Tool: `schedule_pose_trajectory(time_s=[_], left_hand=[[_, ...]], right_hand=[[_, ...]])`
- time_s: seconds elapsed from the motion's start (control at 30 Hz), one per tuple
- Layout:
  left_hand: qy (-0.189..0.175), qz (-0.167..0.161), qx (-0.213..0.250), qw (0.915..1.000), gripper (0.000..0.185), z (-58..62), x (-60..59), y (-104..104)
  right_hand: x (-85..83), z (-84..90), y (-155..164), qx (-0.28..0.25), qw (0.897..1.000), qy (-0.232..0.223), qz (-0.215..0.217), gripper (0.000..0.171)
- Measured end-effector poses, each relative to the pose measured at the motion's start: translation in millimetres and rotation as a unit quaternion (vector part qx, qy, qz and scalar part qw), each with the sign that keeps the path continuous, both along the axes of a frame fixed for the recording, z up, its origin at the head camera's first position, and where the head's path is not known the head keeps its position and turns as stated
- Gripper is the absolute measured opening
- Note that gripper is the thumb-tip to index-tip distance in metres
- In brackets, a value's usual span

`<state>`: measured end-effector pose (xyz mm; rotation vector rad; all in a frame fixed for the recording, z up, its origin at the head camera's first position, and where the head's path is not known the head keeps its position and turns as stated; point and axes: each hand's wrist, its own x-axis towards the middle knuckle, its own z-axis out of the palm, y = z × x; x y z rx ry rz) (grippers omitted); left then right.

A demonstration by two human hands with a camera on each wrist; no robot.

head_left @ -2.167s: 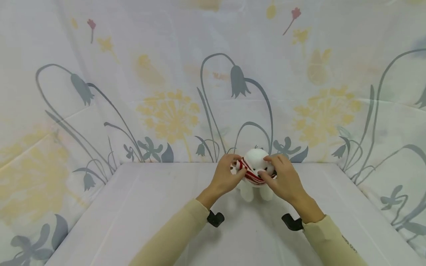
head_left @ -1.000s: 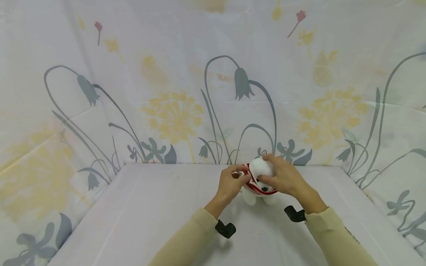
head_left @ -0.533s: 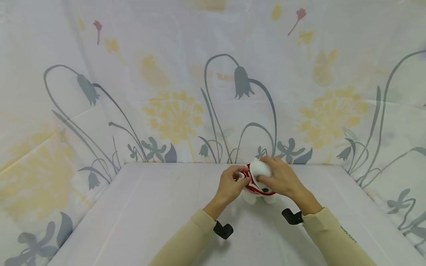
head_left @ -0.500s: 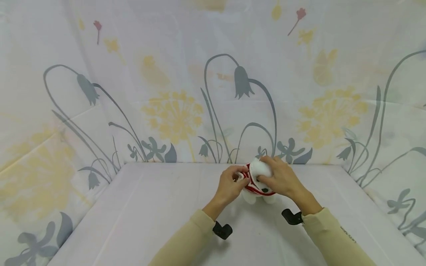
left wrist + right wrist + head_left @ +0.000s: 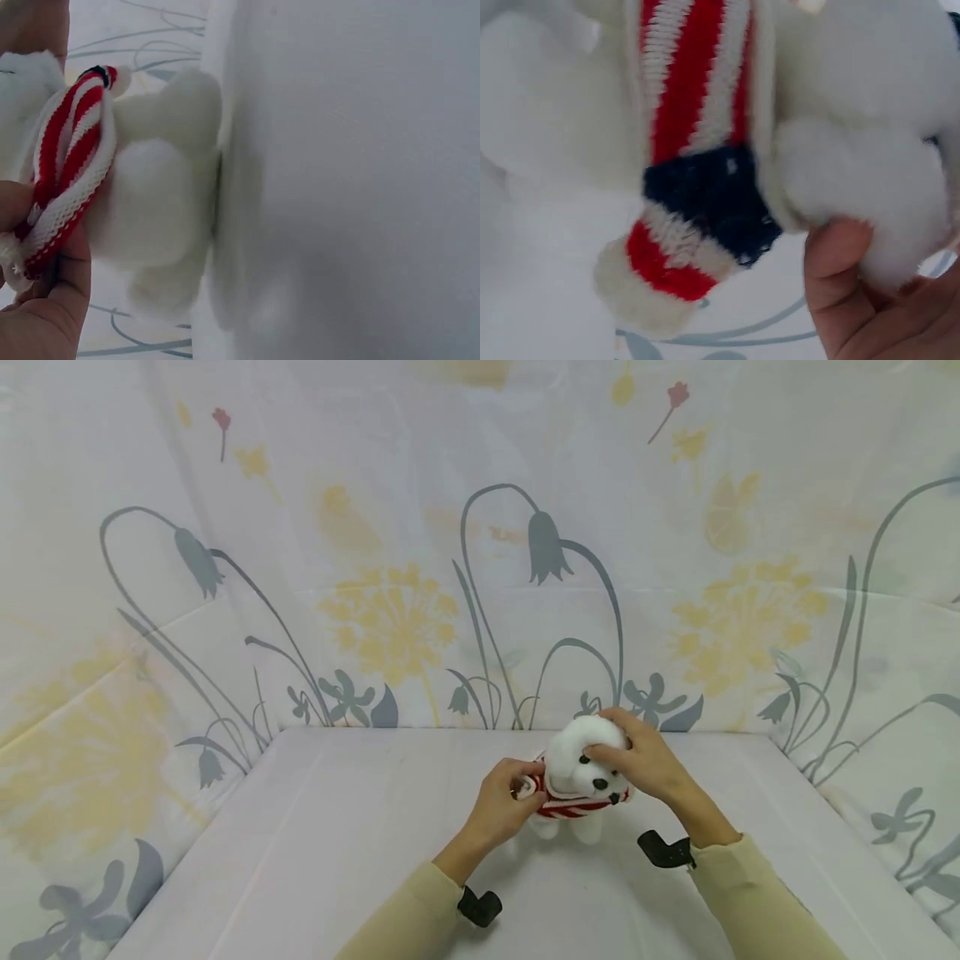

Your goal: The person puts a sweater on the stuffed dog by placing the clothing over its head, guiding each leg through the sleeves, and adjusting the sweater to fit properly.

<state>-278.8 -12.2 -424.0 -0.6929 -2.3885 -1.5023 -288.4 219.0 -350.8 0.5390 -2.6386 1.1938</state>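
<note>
A white plush dog (image 5: 573, 752) stands on the white surface, its face turned to the front right with dark eyes and nose showing. Round its neck lies a red and white striped knit scarf (image 5: 573, 807), which has a navy band and a pale pom-pom at one end in the right wrist view. My left hand (image 5: 501, 802) pinches the scarf (image 5: 71, 150) at the dog's left side in the head view. With thumb in front and fingers behind, my right hand (image 5: 647, 758) grips the side of the head; close up, the thumb (image 5: 840, 247) presses into white fluff.
The white tabletop (image 5: 337, 827) ends at a hanging cloth (image 5: 420, 527) printed with grey and yellow flowers, right behind the dog. Black wrist mounts (image 5: 480, 907) stick out below both sleeves.
The dog's head has come up from its bowed pose, and the muzzle now shows above the scarf. My left hand has moved down and left with the scarf; the right still holds the head.
</note>
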Motion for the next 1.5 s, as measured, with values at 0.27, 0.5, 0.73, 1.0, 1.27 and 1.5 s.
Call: schedule_pose_trajectory(time_s=[0.27, 0.5, 0.73, 1.0, 1.27, 1.5], left_hand=[[0.065, 0.033, -0.002, 0.9974, 0.050, 0.9, 15.5, -11.2], [0.283, 0.092, -0.070, 0.9522, 0.066, 15.3, 25.6, -4.2], [0.299, 0.099, -0.076, 0.9460, 0.060, 14.6, 25.8, -6.7], [0.275, 0.064, -0.012, 0.9593, 0.052, 7.0, 13.4, -13.2], [0.155, 0.105, -0.003, 0.9823, 0.055, -2.1, 10.4, -17.5], [0.091, 0.089, 0.026, 0.9916, 0.035, -7.6, 11.7, -17.0]], right_hand=[[6.7, -3.2, -21.5, 0.003, 1.000, -0.007, 0.005, 0.066], [15.2, -12.5, -40.0, -0.032, 0.998, 0.044, 0.012, 0.061], [22.3, -26.7, -40.7, -0.045, 0.995, 0.078, 0.039, 0.066], [25.5, -26.4, -41.7, 0.111, 0.967, 0.231, 0.012, 0.089], [22.6, -28.2, -41.8, 0.142, 0.943, 0.300, 0.021, 0.083], [20.8, -25.3, -35.0, 0.115, 0.955, 0.271, -0.016, 0.080]])
